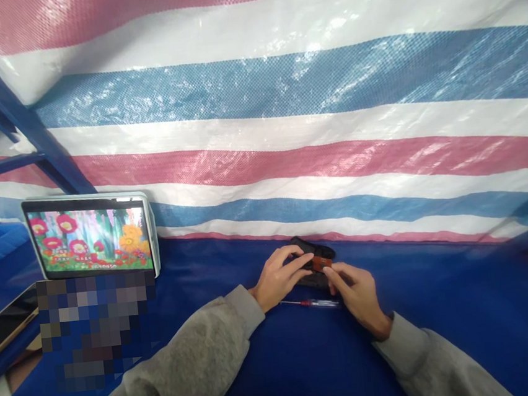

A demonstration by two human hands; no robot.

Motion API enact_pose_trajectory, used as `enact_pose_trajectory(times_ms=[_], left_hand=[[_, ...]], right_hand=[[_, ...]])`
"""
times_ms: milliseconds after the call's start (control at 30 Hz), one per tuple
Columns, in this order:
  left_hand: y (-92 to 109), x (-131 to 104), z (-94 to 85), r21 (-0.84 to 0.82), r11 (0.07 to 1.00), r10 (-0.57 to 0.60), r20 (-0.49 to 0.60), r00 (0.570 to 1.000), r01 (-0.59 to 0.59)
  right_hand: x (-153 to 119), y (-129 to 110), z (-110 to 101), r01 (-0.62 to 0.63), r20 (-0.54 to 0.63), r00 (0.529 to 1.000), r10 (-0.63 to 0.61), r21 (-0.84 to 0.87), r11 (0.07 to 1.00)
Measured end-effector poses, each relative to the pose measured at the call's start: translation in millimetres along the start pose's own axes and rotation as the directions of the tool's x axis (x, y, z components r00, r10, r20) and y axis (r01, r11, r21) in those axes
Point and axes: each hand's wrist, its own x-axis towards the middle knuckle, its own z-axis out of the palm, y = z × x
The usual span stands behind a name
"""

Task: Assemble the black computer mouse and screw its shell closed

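Brown piece [321, 263], small and blocky, sits between both hands, above or against a dark item on the table. Surroundings, largest first: tarp [253, 84] of woven plastic, striped red, white and blue, creased, glossy where light strikes it. Table [285, 376] deep blue, smooth, faint sheen. Frame [16, 97] of straight blue bars, upper left, one slanting down behind the tablet [90, 236]. Tablet flat, pale-edged, propped upright, bright flowers on screen. Sleeves [182, 368] grey, soft, slightly fuzzy, with smoother cuffs. Phone [7, 322] dark glass, gold-toned rim, at the left edge. Black object [318, 247] rounded at its edges, mostly masked by the hands; full shape cannot be told. Screwdriver [321, 303] slim, clear handle, red collar, thin shaft pointing left; lies just on the wearer's side of the black object. Left hand [278, 277]: fingers drawn narrow, tips at the left end of the brown piece; whether they grip it, cannot tell. Right hand [360, 294]: thumb and forefinger pinched on the right end, other fingers curled under. Brown piece bridges the two sets of fingertips, its middle exposed.
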Motion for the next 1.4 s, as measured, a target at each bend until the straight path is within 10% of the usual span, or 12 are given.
enact_pose_trajectory(times_ms=[467, 1033, 1400], left_hand=[[6, 5, -6.0, 0.234, 0.971, -0.124, 0.297, 0.947, 0.054], [2, 3, -4.4, 0.200, 0.971, -0.191, 0.295, 0.936, 0.135], [2, 5, -4.6, 0.208, 0.965, -0.219, 0.318, 0.922, 0.157]], right_hand=[[0, 7, 0, -0.088, -0.192, 0.976, 0.107, 0.105, 0.991], [-1, 12, 1, -0.088, -0.178, 0.979, 0.102, 0.085, 0.992], [15, 35, -6, 0.071, -0.135, 0.982, -0.130, -0.371, 0.926]])
